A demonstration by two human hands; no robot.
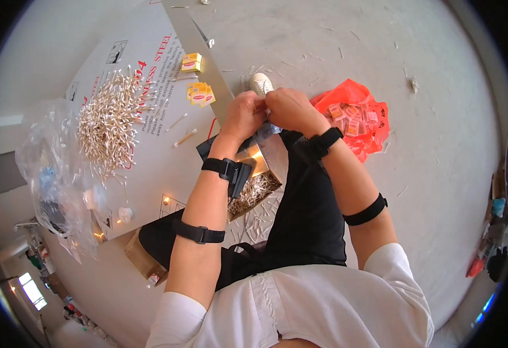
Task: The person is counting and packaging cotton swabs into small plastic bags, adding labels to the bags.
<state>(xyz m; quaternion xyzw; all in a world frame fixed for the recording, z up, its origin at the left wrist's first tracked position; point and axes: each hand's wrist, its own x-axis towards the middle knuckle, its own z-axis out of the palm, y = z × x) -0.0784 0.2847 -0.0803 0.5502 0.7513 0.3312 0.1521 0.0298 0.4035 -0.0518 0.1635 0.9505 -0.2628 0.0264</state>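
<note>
The left hand (246, 115) and the right hand (293, 110) meet in front of the person, fingers curled inward and fingertips drawn together; I cannot tell what, if anything, they pinch, since the fingers hide it. A white shoe (260, 83) shows just beyond them.

The cotton swabs (110, 124) are piled in a big, tangled heap on the table (149, 174), to the left of the hands, with a few loose ones lying between. Nearer the table's edge sit a small yellow box (191, 62) and, just beside it, some overlapping yellow cards (200, 94). A crumpled clear plastic bag (48, 174) lies left of the heap.

Below the left forearm, an open cardboard box (259, 202) holds more swabs (others are strewn over the floor (439, 145) around it). Right of the hands, an open red plastic bag (375, 141) contains small packets (351, 113).
</note>
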